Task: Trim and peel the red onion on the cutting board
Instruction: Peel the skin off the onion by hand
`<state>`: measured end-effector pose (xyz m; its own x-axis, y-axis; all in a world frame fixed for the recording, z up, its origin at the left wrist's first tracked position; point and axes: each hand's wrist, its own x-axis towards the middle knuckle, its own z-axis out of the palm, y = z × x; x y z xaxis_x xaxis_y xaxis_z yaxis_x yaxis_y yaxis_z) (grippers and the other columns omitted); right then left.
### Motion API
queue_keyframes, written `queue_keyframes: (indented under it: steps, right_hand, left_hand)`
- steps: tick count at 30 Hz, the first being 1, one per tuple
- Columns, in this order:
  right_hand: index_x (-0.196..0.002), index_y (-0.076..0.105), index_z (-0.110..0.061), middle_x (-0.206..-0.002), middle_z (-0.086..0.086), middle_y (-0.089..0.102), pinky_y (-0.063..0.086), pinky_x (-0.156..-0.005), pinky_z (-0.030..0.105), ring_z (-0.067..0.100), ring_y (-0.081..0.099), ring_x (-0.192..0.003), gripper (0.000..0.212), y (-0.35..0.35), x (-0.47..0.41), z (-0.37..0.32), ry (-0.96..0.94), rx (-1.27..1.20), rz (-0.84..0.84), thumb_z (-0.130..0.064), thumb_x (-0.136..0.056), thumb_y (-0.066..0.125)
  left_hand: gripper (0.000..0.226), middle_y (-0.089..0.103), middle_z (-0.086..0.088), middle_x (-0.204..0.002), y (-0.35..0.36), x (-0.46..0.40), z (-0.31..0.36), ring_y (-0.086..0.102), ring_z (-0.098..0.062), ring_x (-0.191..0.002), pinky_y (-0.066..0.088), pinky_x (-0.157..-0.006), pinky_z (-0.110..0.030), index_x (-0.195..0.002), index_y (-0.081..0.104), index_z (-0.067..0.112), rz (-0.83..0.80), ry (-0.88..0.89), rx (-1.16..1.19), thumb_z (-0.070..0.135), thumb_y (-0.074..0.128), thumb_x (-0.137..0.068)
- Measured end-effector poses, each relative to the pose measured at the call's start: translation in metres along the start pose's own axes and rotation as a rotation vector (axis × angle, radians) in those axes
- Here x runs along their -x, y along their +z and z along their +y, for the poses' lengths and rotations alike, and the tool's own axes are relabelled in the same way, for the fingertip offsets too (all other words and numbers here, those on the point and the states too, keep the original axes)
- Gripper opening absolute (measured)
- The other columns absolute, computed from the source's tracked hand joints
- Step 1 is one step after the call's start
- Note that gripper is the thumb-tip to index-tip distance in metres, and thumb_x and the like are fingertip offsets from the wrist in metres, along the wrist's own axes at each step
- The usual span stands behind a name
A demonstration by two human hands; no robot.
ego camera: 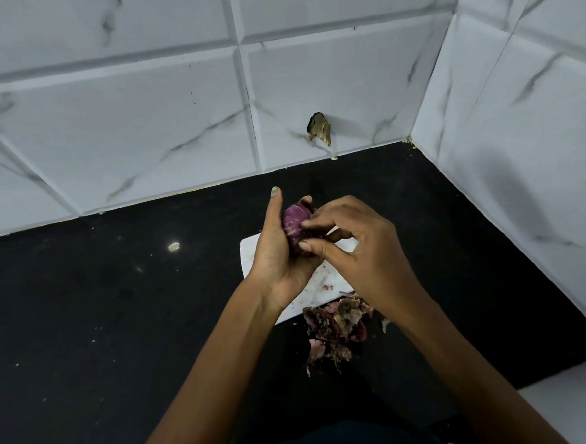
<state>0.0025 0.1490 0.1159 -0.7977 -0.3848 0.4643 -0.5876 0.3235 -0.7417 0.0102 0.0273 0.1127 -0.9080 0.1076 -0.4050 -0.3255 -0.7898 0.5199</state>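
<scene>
Left hand (276, 257) cradles red onion (296, 225) | right hand (362, 248) fingertips pinch its papery skin | white cutting board (326, 281) beneath

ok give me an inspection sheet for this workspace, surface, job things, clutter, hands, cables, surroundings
surface: black countertop, speckled with small pale bits
job's things: red onion held up above the white cutting board, not resting on it; purple skin still showing
clutter: pile of onion peels on the counter at the board's near edge; a few scraps on the board
hands: left hand grips the onion; right hand pinches at its skin with the fingertips
cables: nothing seen
surroundings: white marble-pattern tile wall behind and to the right; a dark chipped hole in the back tiles
</scene>
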Motion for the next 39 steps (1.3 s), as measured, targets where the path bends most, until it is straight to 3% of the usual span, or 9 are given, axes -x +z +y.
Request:
queue_keyframes:
  steps: [4,7,10,14,18,22,26,34,39]
  right_hand:
    - [-0.078,0.068,-0.003,-0.095,0.003,0.063,0.053,-0.078,0.026,0.008,0.060,-0.089,0.013,0.003,0.002,0.003,-0.033,0.006,0.009,-0.014,-0.076,0.072]
    - [-0.095,0.068,-0.008,-0.100,0.003,0.063,0.052,-0.080,0.021,0.009,0.060,-0.095,0.021,0.003,0.004,0.004,-0.015,-0.012,0.015,-0.015,-0.076,0.074]
    - [-0.111,0.067,-0.012,-0.106,0.002,0.061,0.046,-0.088,0.013,0.007,0.057,-0.100,0.035,0.004,0.005,0.006,-0.042,0.001,0.006,-0.025,-0.078,0.069]
    - [-0.098,0.072,-0.008,-0.101,0.004,0.064,0.051,-0.088,0.028,0.014,0.061,-0.099,0.026,0.009,0.008,0.008,-0.087,-0.005,0.055,-0.025,-0.079,0.066]
    - [-0.086,0.072,-0.005,-0.100,0.005,0.068,0.054,-0.085,0.040,0.019,0.064,-0.098,0.015,0.010,0.010,0.010,-0.093,-0.031,0.076,-0.018,-0.079,0.069]
    - [-0.087,0.069,-0.006,-0.088,-0.002,0.068,0.055,-0.076,0.026,0.009,0.065,-0.087,0.006,0.002,0.011,0.011,0.061,-0.132,0.047,-0.009,-0.082,0.068]
    - [-0.083,0.064,-0.014,-0.079,-0.008,0.064,0.048,-0.067,0.012,0.002,0.063,-0.076,0.012,-0.005,0.011,0.011,0.201,-0.222,0.154,-0.006,-0.079,0.073]
    - [-0.084,0.071,-0.015,-0.076,-0.014,0.068,0.045,-0.066,0.006,-0.004,0.064,-0.075,0.012,-0.007,0.012,0.011,0.231,-0.223,0.094,-0.003,-0.081,0.069]
    - [-0.093,0.064,-0.019,-0.082,-0.009,0.065,0.050,-0.071,0.020,0.007,0.063,-0.079,0.012,-0.005,0.013,0.015,0.238,-0.126,0.185,-0.012,-0.094,0.054]
  left_hand:
    - [0.046,0.066,-0.009,-0.077,-0.001,-0.001,0.002,0.071,-0.024,-0.075,0.059,-0.066,-0.035,-0.087,0.062,0.014,0.001,-0.007,0.050,0.059,0.051,-0.088]
    - [0.046,0.066,-0.011,-0.089,-0.004,-0.001,0.002,0.068,-0.026,-0.090,0.059,-0.078,-0.040,-0.086,0.064,0.014,-0.014,-0.013,0.051,0.059,0.050,-0.088]
    - [0.045,0.066,-0.011,-0.089,-0.002,0.000,0.003,0.069,-0.025,-0.087,0.059,-0.075,-0.038,-0.086,0.063,0.014,-0.020,-0.026,0.064,0.057,0.049,-0.089]
    - [0.042,0.063,-0.007,-0.074,-0.002,0.000,0.004,0.069,-0.022,-0.068,0.059,-0.064,-0.033,-0.083,0.062,0.013,-0.014,-0.070,0.131,0.052,0.049,-0.090]
    - [0.038,0.057,-0.005,-0.075,-0.006,0.000,0.006,0.060,-0.018,-0.070,0.055,-0.073,-0.030,-0.085,0.060,0.010,-0.026,-0.116,0.211,0.047,0.050,-0.089]
    - [0.035,0.058,-0.005,-0.081,-0.014,-0.001,0.010,0.053,-0.018,-0.080,0.046,-0.078,-0.033,-0.089,0.059,0.008,-0.026,-0.113,0.247,0.041,0.049,-0.085]
    - [0.032,0.053,-0.010,-0.090,-0.016,0.001,0.011,0.049,-0.020,-0.081,0.040,-0.072,-0.029,-0.093,0.060,0.008,-0.035,-0.085,0.198,0.033,0.050,-0.076]
    - [0.030,0.057,-0.011,-0.090,-0.013,0.000,0.007,0.054,-0.019,-0.075,0.048,-0.059,-0.025,-0.096,0.061,0.008,-0.039,-0.099,0.129,0.035,0.049,-0.087]
    - [0.039,0.066,-0.011,-0.095,-0.013,-0.001,0.006,0.065,-0.022,-0.074,0.054,-0.058,-0.023,-0.102,0.062,0.010,-0.044,-0.106,0.147,0.044,0.045,-0.093]
